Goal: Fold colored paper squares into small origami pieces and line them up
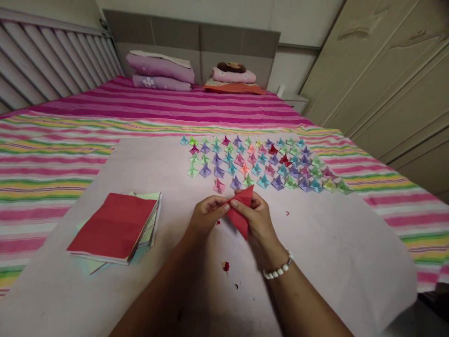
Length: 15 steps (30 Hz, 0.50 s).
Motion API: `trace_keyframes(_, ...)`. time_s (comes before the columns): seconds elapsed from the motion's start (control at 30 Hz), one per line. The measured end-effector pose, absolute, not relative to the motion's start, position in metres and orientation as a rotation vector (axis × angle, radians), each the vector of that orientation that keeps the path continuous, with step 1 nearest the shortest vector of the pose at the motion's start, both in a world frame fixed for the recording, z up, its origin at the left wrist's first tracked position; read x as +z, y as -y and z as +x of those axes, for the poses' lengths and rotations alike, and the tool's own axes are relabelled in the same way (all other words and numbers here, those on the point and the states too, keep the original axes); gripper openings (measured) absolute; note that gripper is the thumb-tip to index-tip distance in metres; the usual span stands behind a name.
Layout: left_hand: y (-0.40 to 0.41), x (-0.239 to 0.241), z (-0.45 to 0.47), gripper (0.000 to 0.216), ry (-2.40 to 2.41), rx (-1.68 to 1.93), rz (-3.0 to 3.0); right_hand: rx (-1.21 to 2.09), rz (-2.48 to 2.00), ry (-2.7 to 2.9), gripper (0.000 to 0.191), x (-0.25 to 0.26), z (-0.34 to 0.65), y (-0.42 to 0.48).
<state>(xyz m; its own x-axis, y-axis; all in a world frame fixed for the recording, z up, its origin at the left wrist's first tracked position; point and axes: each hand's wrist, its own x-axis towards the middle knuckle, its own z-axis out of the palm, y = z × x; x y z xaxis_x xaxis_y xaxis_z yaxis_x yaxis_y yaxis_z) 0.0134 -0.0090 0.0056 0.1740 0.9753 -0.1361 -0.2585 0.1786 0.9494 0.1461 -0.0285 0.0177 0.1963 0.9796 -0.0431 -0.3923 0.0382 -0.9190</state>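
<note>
Between my two hands is a piece of red paper (240,223), folded into a triangle-like shape and held above the white sheet. My left hand (206,214) pinches its left corner between thumb and fingers. My right hand (258,216), with a bead bracelet on the wrist, grips the paper from the right, thumb on the front and fingers behind. Just beyond my hands stand rows of small folded paper shapes (264,181) in many colours. To the left lies a stack of coloured paper (115,224) with a red sheet on top.
A large white sheet (336,252) covers the middle of the striped bed (389,187). Small red scraps (225,266) lie on it near my forearms. Folded bedding (161,72) is piled at the headboard (161,40). A railing (59,56) runs along the left, a wardrobe (386,89) on the right.
</note>
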Motion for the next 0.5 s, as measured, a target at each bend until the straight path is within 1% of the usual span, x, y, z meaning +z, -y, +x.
trace_keyframes(0.03,0.009,0.0056,0.0137,0.032,-0.952,1.102,0.971,1.225,-1.001,0.75,0.029,0.0161,0.1464,0.0284)
trace_keyframes(0.1,0.0088,0.0053,0.0136,0.032,-0.931,1.089,0.982,1.205,-1.005,0.727,0.024,0.0132,0.147,0.0275)
trace_keyframes(0.3,0.0075,0.0052,0.011,0.041,-0.918,1.056,1.042,1.104,-1.02,0.664,0.02,0.0142,0.1484,0.0259)
trace_keyframes(0.5,0.0096,0.0066,0.0122,0.037,-0.888,1.048,1.097,1.089,-0.966,0.548,0.019,0.0171,0.1517,0.0248)
